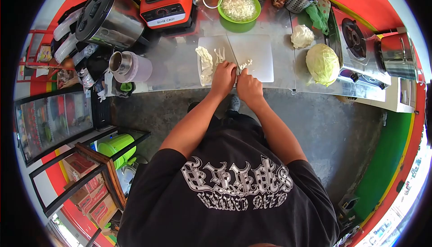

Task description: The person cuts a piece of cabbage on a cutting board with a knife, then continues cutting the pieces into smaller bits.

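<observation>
On a white cutting board [264,69] at the counter's front edge lie pale cabbage leaves [204,62], strips in the middle and small chopped bits [245,64] on the right. My right hand [250,87] is wrapped round the handle of a knife [232,48], whose thin blade points away from me across the board. Close beside it, my left hand [223,80] has its fingers curled down on cabbage strips; its fingertips are partly hidden. Beyond the board, a green bowl [249,21] is heaped with shredded cabbage.
Right of the board are a whole cabbage [322,65], a smaller cabbage piece [302,36] and a gas stove [355,40]. A red blender [164,8], a large steel pot [112,20] and a lilac steel-necked flask [136,68] stand to the left.
</observation>
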Motion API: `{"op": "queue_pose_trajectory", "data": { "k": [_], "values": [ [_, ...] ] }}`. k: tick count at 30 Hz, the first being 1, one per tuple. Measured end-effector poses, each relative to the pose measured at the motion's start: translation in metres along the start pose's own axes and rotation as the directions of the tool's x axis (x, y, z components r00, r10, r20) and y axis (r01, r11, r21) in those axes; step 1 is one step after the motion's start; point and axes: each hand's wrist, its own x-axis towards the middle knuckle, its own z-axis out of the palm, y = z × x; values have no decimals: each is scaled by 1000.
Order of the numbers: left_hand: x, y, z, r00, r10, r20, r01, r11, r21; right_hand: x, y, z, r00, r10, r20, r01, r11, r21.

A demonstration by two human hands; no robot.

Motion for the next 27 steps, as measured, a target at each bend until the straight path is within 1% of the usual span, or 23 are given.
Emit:
{"op": "queue_pose_trajectory", "data": {
  "k": [2,5,7,11,13,14,16,17,20,22,23,25,27],
  "values": [
    [0,0,0,1000,16,-5,-16,1000,-26,-2,2,-5,1000,-24,-17,24,1000,-9],
    [-1,0,0,1000,-11,14,12,999,-43,-9,3,-1,999,-40,-27,40,999,-7],
    [-1,2,1,1000,-5,-15,5,1000,0,-10,1,11,1000,9,-22,-7,997,82],
    [-4,2,-1,1000,2,-16,-2,1000,-9,-3,-1,7,1000,26,-13,-24,994,103],
    [1,3,-3,999,-35,37,34,999,13,3,-1,-4,1000,-27,-6,27,1000,4],
    [2,4,-4,999,-33,36,32,999,14,3,0,-7,1000,-28,-8,28,1000,6],
    [4,7,-5,991,-99,85,105,992,-70,-1,1,-11,999,-52,12,52,999,-10],
    [4,7,-7,991,-97,87,103,992,-68,-4,-1,-12,999,-51,11,51,999,-7],
    [4,9,-15,992,-100,74,102,994,-24,-13,-2,-10,1000,-13,6,13,1000,21],
    [3,7,-18,999,5,47,-11,992,126,-14,-1,-6,1000,-24,15,24,1000,16],
    [2,7,-18,999,9,41,-14,992,126,-15,-1,-4,1000,-27,10,26,1000,13],
    [2,9,-22,996,-1,93,-16,983,181,-15,-2,1,1000,-6,-15,7,999,33],
    [3,9,-20,996,-17,87,3,986,167,-15,-2,6,1000,3,-29,-2,999,44]
  ]
}}
